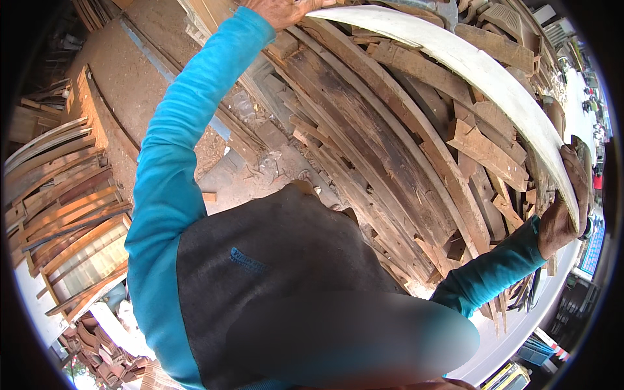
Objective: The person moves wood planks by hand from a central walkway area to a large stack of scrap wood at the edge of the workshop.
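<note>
A long white plank point(448, 49), bowed by the lens, spans the upper right above a wood pile. At the top edge my left hand point(279, 10), partly cut off by the frame, grips its left end with the fingertips on the tip. Far to the right my right hand point(564, 208) is wrapped round the other end, its fingers on the outer side. Both arms wear teal sleeves, the left one point(188, 110) stretched forward and the right one point(491, 273) out to the side.
Rough brown boards and timber offcuts point(487, 149) are heaped under the plank. Debris lies on the ground point(253, 175) beside them. At the left stand stacked wooden slats and frames point(71, 195). A road point(526, 315) with a yellow vehicle point(507, 377) shows at the lower right.
</note>
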